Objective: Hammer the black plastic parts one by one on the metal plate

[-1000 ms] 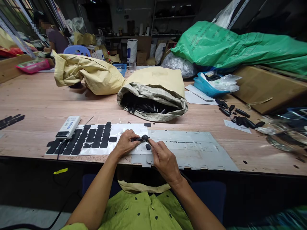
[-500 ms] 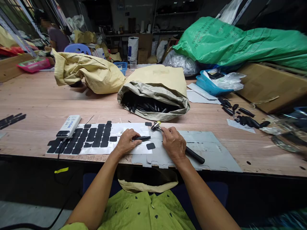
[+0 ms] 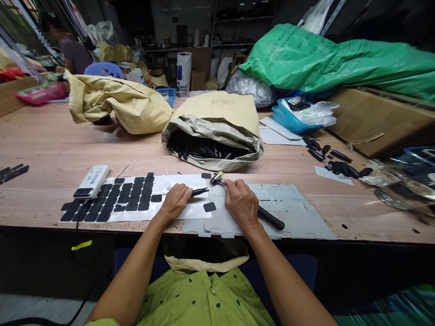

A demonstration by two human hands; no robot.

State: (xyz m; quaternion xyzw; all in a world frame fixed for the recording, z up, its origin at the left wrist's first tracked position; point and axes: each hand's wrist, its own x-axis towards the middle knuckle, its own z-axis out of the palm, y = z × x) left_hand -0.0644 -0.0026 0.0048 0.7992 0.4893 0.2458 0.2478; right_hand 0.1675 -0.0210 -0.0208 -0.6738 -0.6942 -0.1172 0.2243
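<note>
In the head view, a slim black piece is gripped by the left hand over a glossy white backing sheet. A small black-handled hammer with a metal-and-yellow head is clasped by the right hand, apart from the left, above a flat grey sheet. Handling between taps is judged to be in hand; for a tap, the piece would need to be steadied, with fingers held clear.

From the person's head, a single camera faces forward and down: shirt nearest, tabletop mid-view, shelf far off.
</note>
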